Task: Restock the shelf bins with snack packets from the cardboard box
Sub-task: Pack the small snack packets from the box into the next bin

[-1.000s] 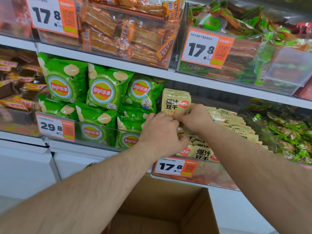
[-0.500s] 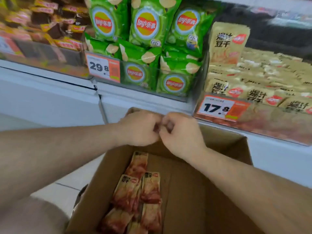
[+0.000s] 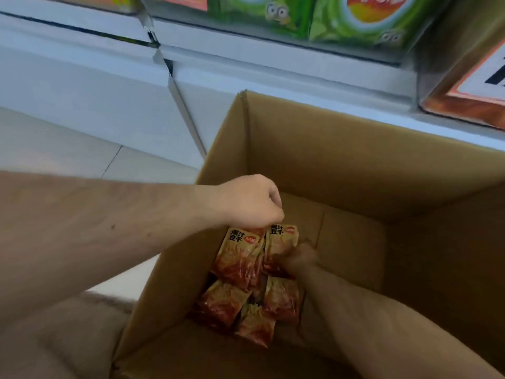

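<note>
Your left hand (image 3: pixel 252 205) hangs over the left part of the open box (image 3: pixel 355 165), fingers curled under; the top edge of a packet (image 3: pixel 240 258) sits right beneath the knuckles, but you cannot tell from this angle whether the fingers actually pinch it or hold nothing. Your right hand (image 3: pixel 299 259) is deep inside the box, in shadow, its fingers curled onto the lower right side of a second packet (image 3: pixel 281 242) that stands just beside the first; it appears to grasp that packet, though the blur hides the fingertips. Both of these packets are yellow at the top with dark characters and red-orange below, and they stand tilted against each other near the left wall of the box. Below them, closer to you, more packets (image 3: pixel 246 307) of the same kind lie in a loose heap on the box floor, overlapping one another. The right part of the box floor shows bare cardboard. The box sits on the floor in front of the white shelf base (image 3: pixel 246 77). At the top edge, green chip bags (image 3: pixel 363 20) show in a bin, and at the far right a bin corner with an orange-edged price tag (image 3: pixel 475 86) juts into view.
</note>
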### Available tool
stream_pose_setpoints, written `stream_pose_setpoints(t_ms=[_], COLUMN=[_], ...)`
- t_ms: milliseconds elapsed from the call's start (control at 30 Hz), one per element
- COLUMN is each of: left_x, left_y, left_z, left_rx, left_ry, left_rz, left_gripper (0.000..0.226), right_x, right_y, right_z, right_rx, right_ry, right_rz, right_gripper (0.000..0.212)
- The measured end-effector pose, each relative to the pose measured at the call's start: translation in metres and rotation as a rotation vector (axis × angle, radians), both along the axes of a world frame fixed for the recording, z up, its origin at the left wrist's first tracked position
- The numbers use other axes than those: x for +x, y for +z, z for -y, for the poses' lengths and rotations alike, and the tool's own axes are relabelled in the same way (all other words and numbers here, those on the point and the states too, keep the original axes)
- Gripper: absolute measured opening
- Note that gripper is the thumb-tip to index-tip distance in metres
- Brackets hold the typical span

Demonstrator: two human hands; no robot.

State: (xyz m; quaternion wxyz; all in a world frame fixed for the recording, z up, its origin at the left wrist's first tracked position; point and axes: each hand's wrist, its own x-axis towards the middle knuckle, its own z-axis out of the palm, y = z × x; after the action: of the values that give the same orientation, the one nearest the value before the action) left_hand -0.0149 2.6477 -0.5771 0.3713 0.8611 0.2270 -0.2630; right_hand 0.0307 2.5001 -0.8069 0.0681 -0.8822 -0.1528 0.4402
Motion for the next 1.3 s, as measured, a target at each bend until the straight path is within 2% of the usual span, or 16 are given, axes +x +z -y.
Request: stream_pose_setpoints(t_ms=[100, 233, 267, 367, 433, 500, 567, 633, 700, 733, 800, 867, 933, 1033, 1167, 1300], left_x=[-0.003, -0.005, -0.007, -0.010, -0.012, -0.013, -0.014, -0.016, -0.018, -0.020, -0.022, -0.023, -0.024, -0.025, -0.028, -0.028], left_y=[-0.009, -0.015, -0.016, -0.020, -0.022, -0.024, -0.028, -0.029, -0.029, -0.030, -0.033, -0.036, -0.039, -0.041, -0.044, -0.039], left_z=[-0.002, -0.003, -0.002, 0.004, 0.009, 0.013, 0.013, 0.012, 0.010, 0.009, 0.008, 0.007, 0.006, 0.005, 0.002, 0.002], left_rx=[-0.079, -0.294, -0.349, -0.395, -0.404, -0.416, -0.384, -0.320, -0.296, -0.293, -0.291, -0.281, -0.278, -0.279, -0.276, -0.276], left_ry=[0.118, 0.432, 0.517, 0.611, 0.612, 0.630, 0.649, 0.651, 0.645, 0.637, 0.622, 0.612, 0.622, 0.627, 0.614, 0.613], left_rz=[-0.055, -0.144, -0.158, -0.189, -0.212, -0.195, -0.108, -0.050, -0.042, -0.050, -0.068, -0.081, -0.086, -0.099, -0.119, -0.089], left_gripper=[0.008, 0.015, 0.014, 0.011, 0.028, 0.039, 0.035, 0.036, 0.039, 0.039, 0.041, 0.045, 0.048, 0.047, 0.041, 0.033], right_x=[0.006, 0.024, 0.028, 0.032, 0.024, 0.012, 0.008, 0.012, 0.019, 0.021, 0.018, 0.012, 0.007, 0.004, 0.008, 0.030], right_y=[-0.006, 0.005, 0.011, 0.055, 0.072, 0.084, 0.089, 0.086, 0.070, 0.051, 0.016, -0.013, -0.035, -0.044, -0.026, 0.007], right_z=[0.000, 0.009, 0.014, 0.026, 0.024, 0.013, 0.005, 0.003, 0.009, 0.012, 0.011, 0.007, 0.002, -0.006, -0.011, 0.005], right_rx=[-0.035, 0.041, 0.151, 0.560, 0.728, 0.783, 0.818, 0.854, 0.807, 0.703, 0.399, 0.203, 0.108, 0.078, 0.017, 0.025], right_ry=[-0.201, -0.516, -0.671, -1.073, -0.985, -0.792, -0.676, -0.752, -1.029, -1.097, -0.992, -0.848, -0.688, -0.583, -0.495, -0.491], right_rz=[0.055, 0.001, -0.118, -0.715, -0.953, -1.036, -1.094, -1.140, -1.035, -0.873, -0.461, -0.173, -0.007, 0.051, -0.014, 0.038], right_gripper=[0.064, 0.034, 0.028, 0.025, 0.047, 0.065, 0.065, 0.055, 0.053, 0.051, 0.047, 0.068, 0.091, 0.103, 0.060, 0.039])
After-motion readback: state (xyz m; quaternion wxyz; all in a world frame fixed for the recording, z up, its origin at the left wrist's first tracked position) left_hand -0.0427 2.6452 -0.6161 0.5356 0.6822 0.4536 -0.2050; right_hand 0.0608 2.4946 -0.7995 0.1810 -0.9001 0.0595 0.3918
